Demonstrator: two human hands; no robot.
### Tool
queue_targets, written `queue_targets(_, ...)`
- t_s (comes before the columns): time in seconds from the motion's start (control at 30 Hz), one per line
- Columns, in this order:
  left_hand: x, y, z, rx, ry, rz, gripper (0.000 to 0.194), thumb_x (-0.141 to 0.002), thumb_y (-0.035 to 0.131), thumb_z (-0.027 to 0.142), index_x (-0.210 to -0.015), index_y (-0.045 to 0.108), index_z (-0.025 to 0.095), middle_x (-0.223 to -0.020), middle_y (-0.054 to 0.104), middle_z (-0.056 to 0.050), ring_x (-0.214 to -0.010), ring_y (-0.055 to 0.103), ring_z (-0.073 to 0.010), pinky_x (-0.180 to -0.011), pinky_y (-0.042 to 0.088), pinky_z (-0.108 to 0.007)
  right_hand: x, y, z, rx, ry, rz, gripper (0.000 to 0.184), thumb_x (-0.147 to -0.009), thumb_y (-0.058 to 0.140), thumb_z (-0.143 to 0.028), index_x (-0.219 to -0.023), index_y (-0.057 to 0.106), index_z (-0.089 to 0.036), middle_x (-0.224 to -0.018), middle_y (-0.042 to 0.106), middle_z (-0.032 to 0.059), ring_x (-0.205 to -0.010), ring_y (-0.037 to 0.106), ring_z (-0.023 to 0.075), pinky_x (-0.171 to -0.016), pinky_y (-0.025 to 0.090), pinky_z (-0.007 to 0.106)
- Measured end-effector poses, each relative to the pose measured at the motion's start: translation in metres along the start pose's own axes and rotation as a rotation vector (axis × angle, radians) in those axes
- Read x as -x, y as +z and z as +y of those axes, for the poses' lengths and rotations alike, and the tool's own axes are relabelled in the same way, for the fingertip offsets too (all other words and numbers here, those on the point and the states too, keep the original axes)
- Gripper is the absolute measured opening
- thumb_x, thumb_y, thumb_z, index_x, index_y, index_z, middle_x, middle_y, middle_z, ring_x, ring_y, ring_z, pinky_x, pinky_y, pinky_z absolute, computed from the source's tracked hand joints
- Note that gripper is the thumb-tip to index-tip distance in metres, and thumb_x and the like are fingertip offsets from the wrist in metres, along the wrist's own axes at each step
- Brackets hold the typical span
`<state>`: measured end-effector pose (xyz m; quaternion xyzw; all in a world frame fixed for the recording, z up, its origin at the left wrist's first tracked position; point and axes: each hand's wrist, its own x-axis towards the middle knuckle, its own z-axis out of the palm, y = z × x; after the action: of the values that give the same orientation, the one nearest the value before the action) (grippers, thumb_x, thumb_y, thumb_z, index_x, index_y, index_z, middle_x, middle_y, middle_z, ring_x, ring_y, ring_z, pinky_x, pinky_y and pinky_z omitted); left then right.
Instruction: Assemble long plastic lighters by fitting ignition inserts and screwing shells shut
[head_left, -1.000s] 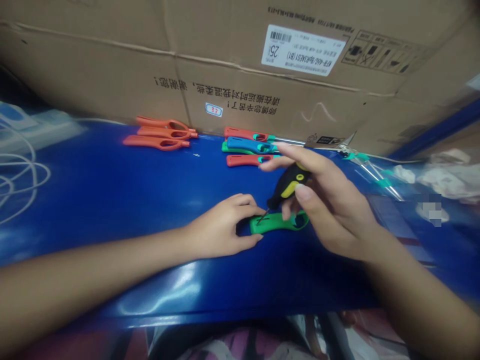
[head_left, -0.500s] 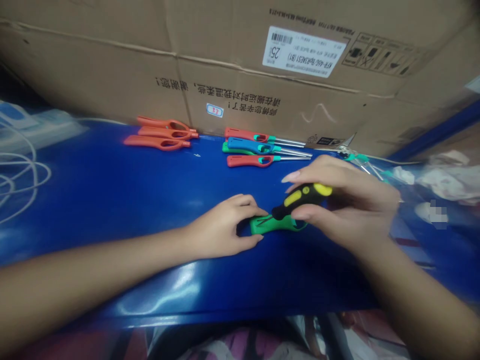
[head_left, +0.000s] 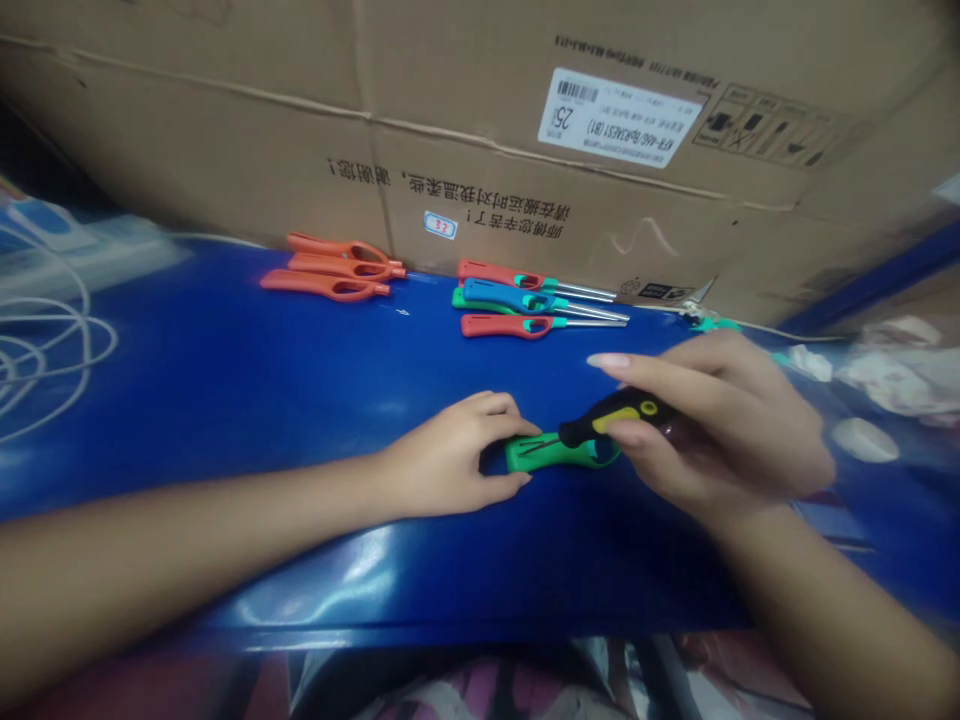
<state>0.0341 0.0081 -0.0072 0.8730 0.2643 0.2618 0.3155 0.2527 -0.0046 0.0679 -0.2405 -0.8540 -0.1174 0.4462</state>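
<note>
On the blue table, a green lighter casing (head_left: 555,455) lies flat near the front middle. My left hand (head_left: 469,455) pinches its left end between thumb and fingers. My right hand (head_left: 720,425) grips a black and yellow screwdriver (head_left: 611,415), held low and slanted over the casing. Its thin shaft reaches toward a slot in the casing's left part; whether the tip goes inside I cannot tell. The casing's right end is partly hidden behind my right thumb.
Behind stands a big cardboard box (head_left: 247,160). Along its foot lie orange casings (head_left: 330,285) and several long-nosed lighters (head_left: 499,325) in red, blue and green. White cable (head_left: 82,330) coils at left. Crumpled white plastic (head_left: 900,365) and a round white object (head_left: 865,440) sit at right.
My right hand and the screwdriver have moved to the right and tipped lower over the casing. My left hand stays on the casing's left end. The view has shifted slightly.
</note>
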Motion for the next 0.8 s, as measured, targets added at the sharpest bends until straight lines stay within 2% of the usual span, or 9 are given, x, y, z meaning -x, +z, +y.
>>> queue_targets(0.07, 0.0004, 0.0001, -0.0003, -0.003, -0.002, 0.002, 0.029, -0.087, 0.071, 0.024, -0.114, 0.067, 0.017, -0.103, 0.062, -0.005, -0.101, 0.059, -0.0198, -0.094, 0.048, -0.033, -0.0014, 0.0001, -0.0031, 0.027, 0.004, -0.062, 0.04, -0.099, 0.051, -0.023, -0.138, 0.06, -0.02, -0.097, 0.072, 0.0099, -0.086, 0.068, 0.0219, -0.07, 0.058, 0.035)
queue_targets(0.17, 0.0013, 0.0009, -0.0018, -0.007, 0.002, 0.003, 0.028, -0.087, 0.071, 0.026, -0.114, 0.068, 0.018, -0.105, 0.063, -0.005, -0.102, 0.059, -0.0204, -0.094, 0.048, -0.034, -0.0015, 0.0028, -0.0055, -0.156, 0.185, -0.137, 0.044, -0.1, 0.045, -0.019, -0.143, 0.053, -0.023, -0.116, 0.071, 0.0098, -0.092, 0.068, 0.0225, -0.072, 0.059, 0.038)
queue_targets(0.23, 0.0016, 0.0014, -0.0027, -0.009, 0.006, 0.006, 0.03, -0.088, 0.071, 0.026, -0.116, 0.068, 0.017, -0.105, 0.063, -0.005, -0.102, 0.059, -0.0203, -0.094, 0.048, -0.034, -0.0001, 0.0045, -0.0042, -0.201, 0.22, -0.094, 0.034, -0.096, 0.06, -0.023, -0.129, 0.064, -0.026, -0.103, 0.074, 0.0054, -0.076, 0.066, 0.0187, -0.063, 0.057, 0.034)
queue_targets(0.33, 0.0015, 0.0014, -0.0026, -0.014, 0.005, 0.003, 0.033, -0.087, 0.071, 0.026, -0.119, 0.067, 0.016, -0.103, 0.063, -0.005, -0.101, 0.059, -0.0198, -0.094, 0.048, -0.034, 0.0025, 0.0042, -0.0011, -0.068, 0.11, 0.037, 0.022, -0.086, 0.076, -0.028, -0.107, 0.073, -0.024, -0.08, 0.071, 0.0022, -0.064, 0.06, 0.0158, -0.058, 0.054, 0.031)
queue_targets(0.4, 0.0014, 0.0011, -0.0019, -0.016, -0.001, -0.003, 0.032, -0.087, 0.071, 0.025, -0.118, 0.067, 0.016, -0.103, 0.063, -0.005, -0.1, 0.059, -0.0197, -0.093, 0.048, -0.033, 0.0032, 0.0025, -0.0008, -0.066, 0.124, 0.036, 0.02, -0.095, 0.064, -0.029, -0.113, 0.074, -0.025, -0.087, 0.073, 0.0043, -0.069, 0.064, 0.017, -0.062, 0.056, 0.032)
queue_targets(0.5, 0.0015, 0.0008, -0.0015, -0.012, 0.0, 0.0, 0.029, -0.087, 0.071, 0.025, -0.114, 0.068, 0.017, -0.103, 0.063, -0.005, -0.101, 0.059, -0.0202, -0.094, 0.048, -0.034, 0.0016, 0.0007, -0.0026, -0.311, 0.294, -0.113, 0.034, -0.103, 0.046, -0.027, -0.131, 0.065, -0.031, -0.109, 0.074, 0.0051, -0.07, 0.068, 0.0164, -0.061, 0.058, 0.034)
queue_targets(0.6, 0.0016, 0.0006, -0.0018, -0.001, 0.008, 0.007, 0.028, -0.087, 0.071, 0.026, -0.114, 0.068, 0.018, -0.103, 0.062, -0.005, -0.102, 0.059, -0.0208, -0.095, 0.048, -0.035, -0.0003, 0.0014, -0.003, -0.467, 0.273, -0.118, 0.028, -0.097, 0.061, -0.03, -0.124, 0.069, -0.03, -0.098, 0.076, 0.0034, -0.069, 0.066, 0.0166, -0.059, 0.058, 0.033)
queue_targets(0.7, 0.0011, -0.0001, -0.0015, 0.006, 0.001, 0.001, 0.026, -0.087, 0.071, 0.024, -0.112, 0.068, 0.018, -0.101, 0.062, -0.004, -0.1, 0.059, -0.0202, -0.094, 0.048, -0.035, 0.001, 0.0018, -0.0024, -0.202, 0.133, 0.022, 0.028, -0.084, 0.078, -0.025, -0.112, 0.075, -0.027, -0.083, 0.073, 0.0029, -0.069, 0.065, 0.0176, -0.06, 0.056, 0.031)
queue_targets(0.8, 0.0004, -0.0007, -0.0004, 0.006, -0.003, -0.001, 0.026, -0.087, 0.071, 0.024, -0.111, 0.068, 0.017, -0.102, 0.063, -0.004, -0.1, 0.059, -0.0198, -0.094, 0.048, -0.034, 0.0029, 0.0013, -0.004, -0.052, 0.104, 0.011, 0.034, -0.092, 0.067, -0.027, -0.127, 0.069, -0.029, -0.095, 0.075, 0.0062, -0.076, 0.068, 0.0204, -0.063, 0.058, 0.034)
